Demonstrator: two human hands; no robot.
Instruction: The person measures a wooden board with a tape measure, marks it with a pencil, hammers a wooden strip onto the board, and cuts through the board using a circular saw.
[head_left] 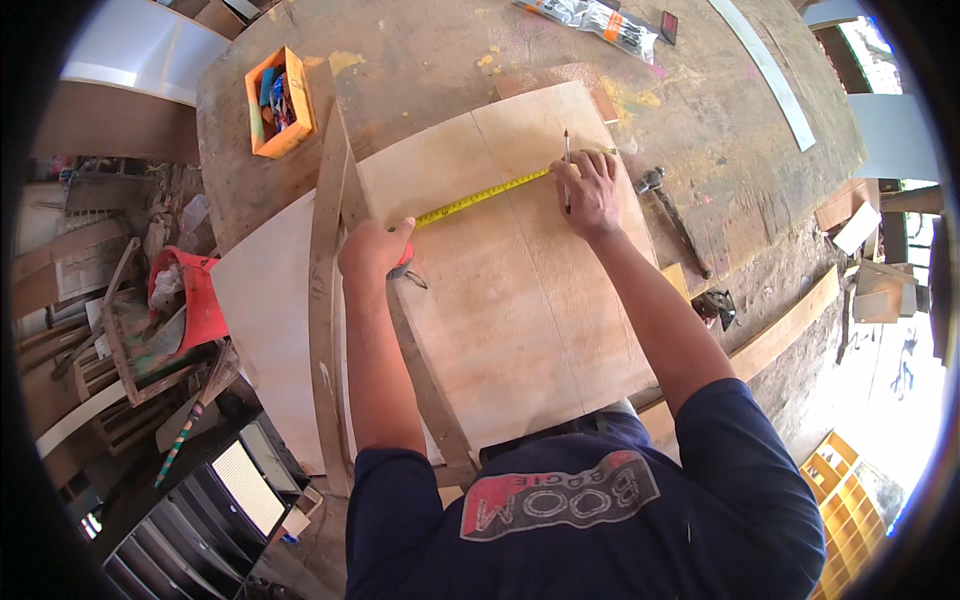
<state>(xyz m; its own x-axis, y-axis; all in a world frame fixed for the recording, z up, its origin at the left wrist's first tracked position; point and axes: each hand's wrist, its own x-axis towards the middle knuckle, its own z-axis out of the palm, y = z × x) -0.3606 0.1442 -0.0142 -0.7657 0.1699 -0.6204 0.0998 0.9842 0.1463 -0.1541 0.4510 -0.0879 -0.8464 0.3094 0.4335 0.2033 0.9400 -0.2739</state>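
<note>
A pale plywood panel lies on the workbench before me, with a thin line running down it. Across its far part stretches a yellow tape measure blade. My left hand is closed around the red tape measure case at the panel's left edge; a strap loop hangs from it. Near the right edge, my right hand grips a pencil standing upright between the fingers, and its fingertips rest by the blade's end. Long wooden strips lie under my left forearm.
A yellow box of small items sits at the back left of the workbench. To the right of the panel lies a hammer. Plastic packets and a metal strip are at the back. A red bucket stands left.
</note>
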